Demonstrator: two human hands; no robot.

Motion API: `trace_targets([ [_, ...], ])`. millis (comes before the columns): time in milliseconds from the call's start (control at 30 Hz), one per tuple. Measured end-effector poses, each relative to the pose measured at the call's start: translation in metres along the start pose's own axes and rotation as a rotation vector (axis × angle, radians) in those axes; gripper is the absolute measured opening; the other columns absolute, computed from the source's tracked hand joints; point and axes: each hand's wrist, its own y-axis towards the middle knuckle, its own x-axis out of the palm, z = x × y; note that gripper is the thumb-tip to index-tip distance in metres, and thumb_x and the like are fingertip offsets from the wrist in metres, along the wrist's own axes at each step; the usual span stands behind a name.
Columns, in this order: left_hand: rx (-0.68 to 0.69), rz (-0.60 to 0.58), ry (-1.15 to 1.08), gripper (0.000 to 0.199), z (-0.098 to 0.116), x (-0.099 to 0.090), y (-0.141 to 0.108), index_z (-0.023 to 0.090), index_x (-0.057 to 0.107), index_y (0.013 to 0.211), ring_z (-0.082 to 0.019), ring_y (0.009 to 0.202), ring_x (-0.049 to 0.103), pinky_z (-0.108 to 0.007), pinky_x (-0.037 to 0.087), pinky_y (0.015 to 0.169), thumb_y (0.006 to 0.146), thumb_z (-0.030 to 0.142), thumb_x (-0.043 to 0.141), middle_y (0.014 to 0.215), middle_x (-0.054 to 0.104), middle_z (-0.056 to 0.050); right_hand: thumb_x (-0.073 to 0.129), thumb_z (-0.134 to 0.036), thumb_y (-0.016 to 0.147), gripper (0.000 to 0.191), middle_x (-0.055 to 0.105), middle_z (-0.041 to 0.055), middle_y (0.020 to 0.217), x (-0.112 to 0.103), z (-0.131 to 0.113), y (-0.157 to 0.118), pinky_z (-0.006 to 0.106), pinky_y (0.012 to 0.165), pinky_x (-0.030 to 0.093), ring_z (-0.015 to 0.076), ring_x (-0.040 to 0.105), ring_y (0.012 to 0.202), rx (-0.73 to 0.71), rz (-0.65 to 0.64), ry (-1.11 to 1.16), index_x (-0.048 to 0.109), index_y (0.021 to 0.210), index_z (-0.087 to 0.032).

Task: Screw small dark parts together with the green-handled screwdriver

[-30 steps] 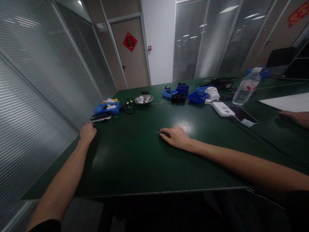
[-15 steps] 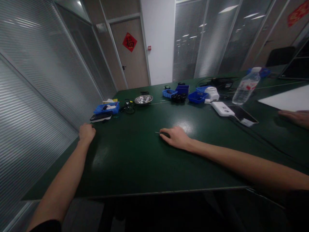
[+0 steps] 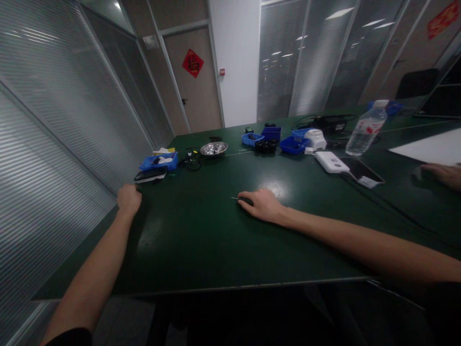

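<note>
My left hand (image 3: 129, 198) rests closed on the green table (image 3: 201, 240) at its left side, close to a black-and-white flat item (image 3: 149, 175). What its curled fingers hold, if anything, is hidden; a small dark spot shows at the fingertips. Nearer the middle of the table, my right hand (image 3: 261, 204) lies with thumb and fingers pinched together. A thin, light, rod-like thing (image 3: 234, 198) sticks out from the pinch toward the left. The rest of it is covered by the fingers, so its kind cannot be told.
Toward the back stand a metal bowl (image 3: 213, 149), a blue tray (image 3: 158, 161) and several blue bins (image 3: 293, 144). To the right are a white box-shaped device (image 3: 331, 162), a phone (image 3: 363, 170) and a water bottle (image 3: 367, 129). Another person's hand (image 3: 444, 174) is at the right edge.
My two hands keep their places and grips. The other person's hand at the right edge has shifted slightly right, and the white sheet near it has moved a little.
</note>
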Motion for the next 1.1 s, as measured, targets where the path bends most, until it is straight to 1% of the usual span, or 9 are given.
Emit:
trace_targets([
  [167, 0.018, 0.013, 0.078, 0.037, -0.004, 0.005, 0.006, 0.005, 0.077, 0.111, -0.037, 0.107, 0.064, -0.042, 0.052, 0.090, 0.083, 0.012, 0.054, 0.117, 0.068, -0.024, 0.048, -0.045, 0.105, 0.041, 0.078, 0.0051, 0.094, 0.000, 0.000, 0.000, 0.028, 0.067, 0.046, 0.0175, 0.069, 0.073, 0.004, -0.012, 0.010, 0.069, 0.132, -0.023],
  [300, 0.041, 0.008, 0.097, 0.037, -0.004, 0.005, 0.006, 0.006, 0.077, 0.111, -0.034, 0.105, 0.065, -0.040, 0.052, 0.091, 0.081, 0.011, 0.054, 0.113, 0.070, -0.022, 0.048, -0.045, 0.104, 0.041, 0.078, 0.0050, 0.096, -0.001, -0.001, 0.000, 0.027, 0.067, 0.046, 0.0176, 0.069, 0.074, 0.003, -0.006, 0.003, 0.069, 0.132, -0.023],
  [467, 0.052, 0.006, 0.113, 0.036, -0.003, 0.003, 0.004, 0.006, 0.078, 0.108, -0.034, 0.101, 0.065, -0.039, 0.052, 0.088, 0.080, 0.012, 0.054, 0.109, 0.070, -0.021, 0.048, -0.045, 0.105, 0.041, 0.078, 0.0063, 0.097, -0.003, -0.004, -0.001, 0.028, 0.070, 0.047, 0.0182, 0.070, 0.075, 0.008, -0.021, -0.014, 0.069, 0.132, -0.023],
  [667, 0.044, 0.015, 0.130, 0.036, -0.004, 0.004, 0.004, 0.008, 0.078, 0.108, -0.037, 0.104, 0.063, -0.042, 0.053, 0.085, 0.081, 0.016, 0.055, 0.116, 0.067, -0.023, 0.047, -0.046, 0.105, 0.041, 0.078, 0.0061, 0.098, -0.003, -0.004, -0.001, 0.028, 0.070, 0.046, 0.0191, 0.070, 0.077, 0.010, -0.028, -0.020, 0.069, 0.132, -0.024],
  [833, 0.016, -0.008, 0.126, 0.036, -0.001, 0.001, 0.003, 0.009, 0.078, 0.109, -0.039, 0.104, 0.063, -0.043, 0.054, 0.081, 0.082, 0.017, 0.056, 0.115, 0.068, -0.023, 0.047, -0.046, 0.105, 0.042, 0.078, 0.0059, 0.097, -0.003, -0.004, 0.000, 0.028, 0.071, 0.047, 0.0184, 0.070, 0.076, 0.004, -0.028, -0.011, 0.068, 0.133, -0.023],
  [1033, 0.027, 0.001, 0.124, 0.033, 0.005, -0.005, -0.002, 0.008, 0.078, 0.105, -0.040, 0.106, 0.064, -0.045, 0.052, 0.084, 0.082, 0.015, 0.057, 0.113, 0.069, -0.024, 0.047, -0.046, 0.105, 0.042, 0.077, 0.0059, 0.094, -0.006, -0.005, -0.001, 0.028, 0.067, 0.047, 0.0181, 0.069, 0.073, 0.008, -0.030, -0.005, 0.069, 0.133, -0.023],
  [1100, 0.007, -0.006, 0.100, 0.034, 0.007, -0.008, -0.005, 0.007, 0.078, 0.107, -0.041, 0.106, 0.064, -0.046, 0.052, 0.085, 0.082, 0.015, 0.057, 0.114, 0.069, -0.024, 0.048, -0.045, 0.105, 0.042, 0.077, 0.0062, 0.094, -0.006, -0.004, -0.001, 0.027, 0.067, 0.047, 0.0180, 0.069, 0.073, 0.006, -0.034, 0.005, 0.069, 0.132, -0.022],
])
